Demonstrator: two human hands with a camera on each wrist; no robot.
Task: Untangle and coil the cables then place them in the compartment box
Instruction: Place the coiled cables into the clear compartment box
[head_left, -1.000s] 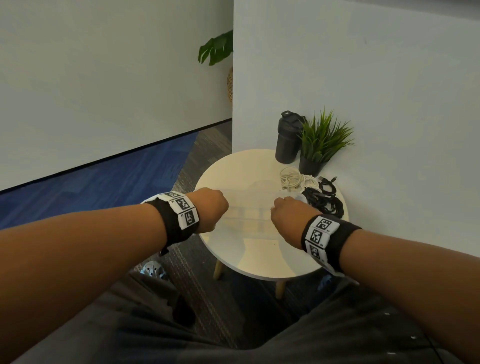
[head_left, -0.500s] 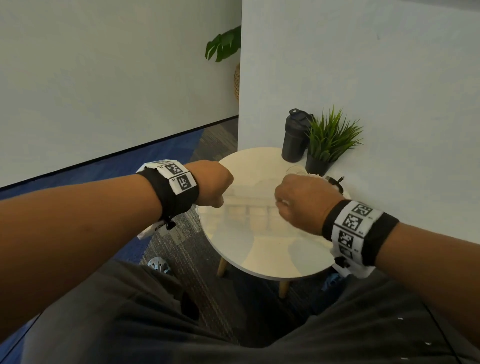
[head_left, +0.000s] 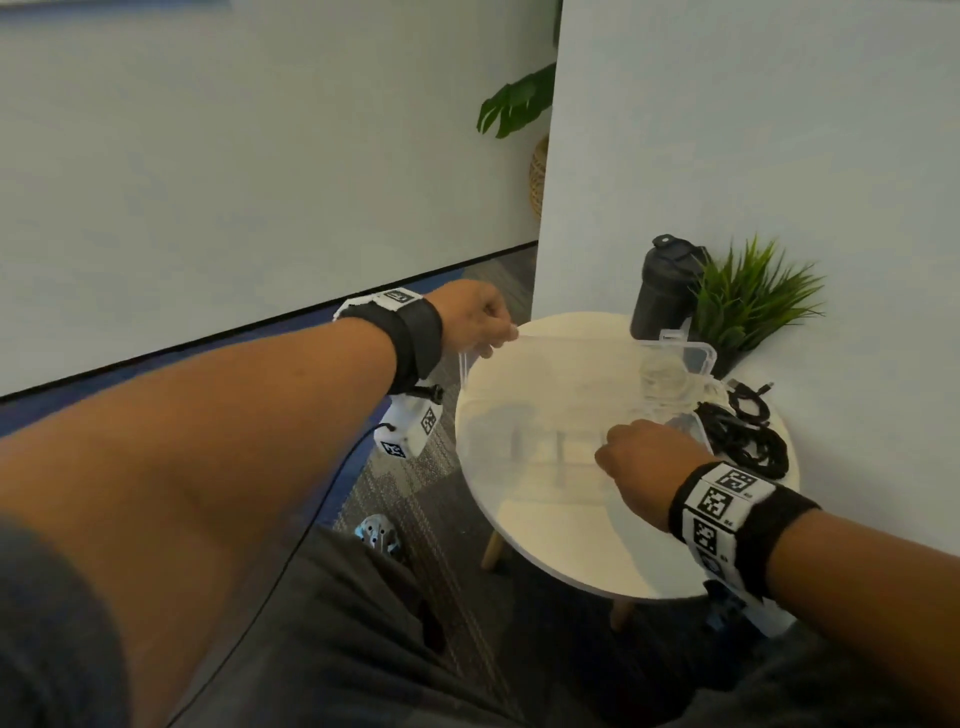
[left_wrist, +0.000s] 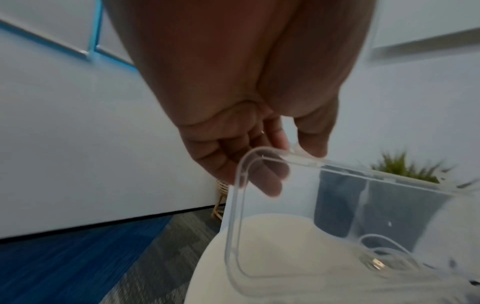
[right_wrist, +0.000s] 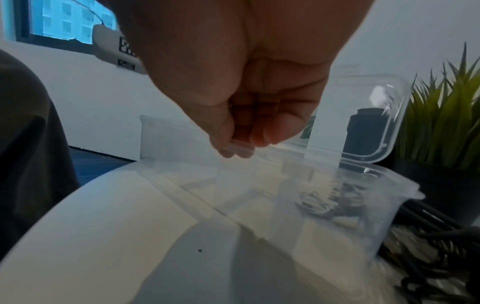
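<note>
A clear plastic compartment box (head_left: 561, 447) sits on the round white table (head_left: 571, 551). Its clear lid (head_left: 597, 353) is swung up and stands raised over the box. My left hand (head_left: 480, 325) pinches the lid's near-left corner (left_wrist: 249, 162) between thumb and fingers. My right hand (head_left: 631, 460) is curled over the box's front rim (right_wrist: 241, 148), fingers gripping it. A coiled white cable (head_left: 670, 384) lies behind the box, seen through the plastic (right_wrist: 311, 203). A tangle of black cables (head_left: 743, 436) lies on the table to the right of the box.
A black shaker bottle (head_left: 662, 291) and a potted green plant (head_left: 748, 301) stand at the table's back by the white wall. The table's near part is bare. Carpet floor and a shoe (head_left: 376, 532) lie to the left below.
My left hand has risen and moved left, lifting the lid open. My right hand dropped to the box's front rim. The head view shifted left.
</note>
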